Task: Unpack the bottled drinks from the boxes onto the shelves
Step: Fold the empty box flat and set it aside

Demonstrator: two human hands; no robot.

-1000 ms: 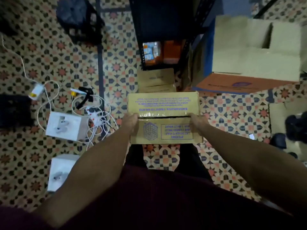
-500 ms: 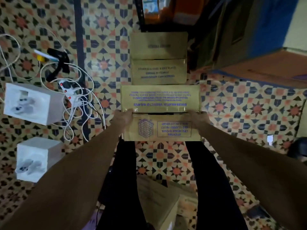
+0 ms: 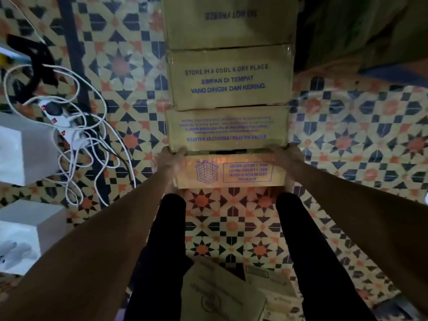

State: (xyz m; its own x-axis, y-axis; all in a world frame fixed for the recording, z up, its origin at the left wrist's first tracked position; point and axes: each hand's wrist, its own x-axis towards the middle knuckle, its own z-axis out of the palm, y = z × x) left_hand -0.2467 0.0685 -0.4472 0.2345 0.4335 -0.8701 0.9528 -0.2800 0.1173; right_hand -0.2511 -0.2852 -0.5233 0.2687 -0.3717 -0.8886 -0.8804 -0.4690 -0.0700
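A closed brown cardboard box point(image 3: 228, 133) with purple print sits low over the patterned floor, just in front of my legs. My left hand point(image 3: 170, 162) grips its left end and my right hand point(image 3: 283, 156) grips its right end, fingers curled round the edges. Directly beyond it a second closed box point(image 3: 229, 77) with "STORE IN A COOL & DRY PLACE" stands on the floor, its near edge touching or nearly touching the held box. No bottles show; the box flaps are shut.
White cables and a power strip point(image 3: 69, 128) tangle on the floor at left, beside two white boxes point(image 3: 25, 149). Flattened cardboard point(image 3: 220, 295) lies between and behind my feet. Dark shelving and another carton stand at the upper right.
The view has dropped closer to the floor, and the held box has come down and forward against the second box. Both hands keep their grip on its ends.
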